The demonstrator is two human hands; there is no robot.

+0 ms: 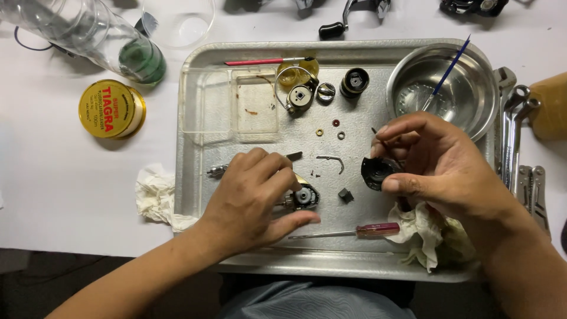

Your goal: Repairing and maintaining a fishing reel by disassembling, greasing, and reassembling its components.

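Observation:
My left hand (255,198) rests on the metal tray (195,195), fingers curled over a small black and gold reel body (305,197) that it holds down. My right hand (434,162) hovers above the tray's right side and pinches a round black reel part (376,172) between thumb and fingers. A thin bent wire (332,160) and a small black block (345,195) lie between the two hands.
A red-handled screwdriver (360,230) lies near the tray's front edge beside a crumpled cloth (425,233). A steel bowl (466,106) with a blue brush, a clear plastic box (227,103), small washers and reel parts fill the back. Wrenches (515,136), a gold tin (111,108) and a plastic bottle (88,35) sit outside the tray.

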